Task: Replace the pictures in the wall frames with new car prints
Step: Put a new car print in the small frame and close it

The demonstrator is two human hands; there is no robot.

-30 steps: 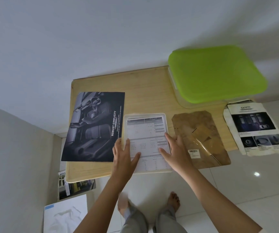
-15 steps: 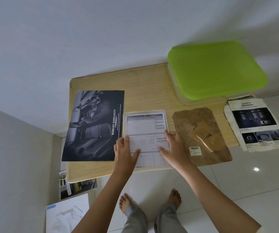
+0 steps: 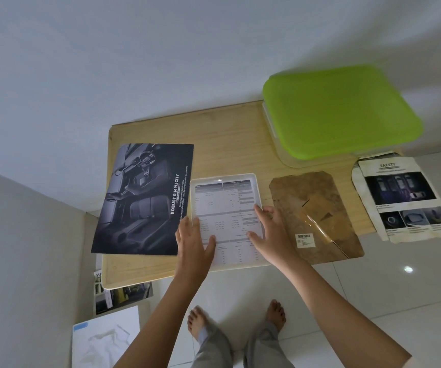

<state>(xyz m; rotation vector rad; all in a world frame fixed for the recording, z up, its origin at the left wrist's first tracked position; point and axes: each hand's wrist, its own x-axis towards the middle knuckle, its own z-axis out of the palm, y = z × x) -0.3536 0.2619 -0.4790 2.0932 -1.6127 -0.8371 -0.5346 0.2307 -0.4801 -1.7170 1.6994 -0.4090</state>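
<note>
On a light wooden tabletop [image 3: 230,139] set against a pale wall, a white picture frame [image 3: 226,221] lies flat at the near edge, a sheet of printed tables [image 3: 222,208] resting inside its border; the person's left hand [image 3: 194,241] lies on the frame's left side, fingers spread, thumb reaching across the sheet and the other fingers up along the frame's left rim; the right hand [image 3: 268,232] rests on the right side, fingers loosely splayed over the paper and the rim, gripping nothing that can be seen; both hands press flat rather than pinch. Just left of the frame, a dark car-interior print [image 3: 145,200] headed "ROBUST SIMPLICITY" lies tilted, its near corner under the left hand's edge and its left side hanging past the table; just right of the frame sits a brown backing board [image 3: 317,208] with a barcode sticker [image 3: 305,239] and a fold-out stand [image 3: 320,216]. Farther right, a creased "SAFETY" car print [image 3: 402,197] overhangs the table's corner; behind it stands a clear storage box with a lime-green lid [image 3: 338,112]. Below the table, more printed pages [image 3: 118,296] and a white sheet [image 3: 105,338] lie on the tiled floor [image 3: 373,288], near the person's bare feet [image 3: 198,320].
</note>
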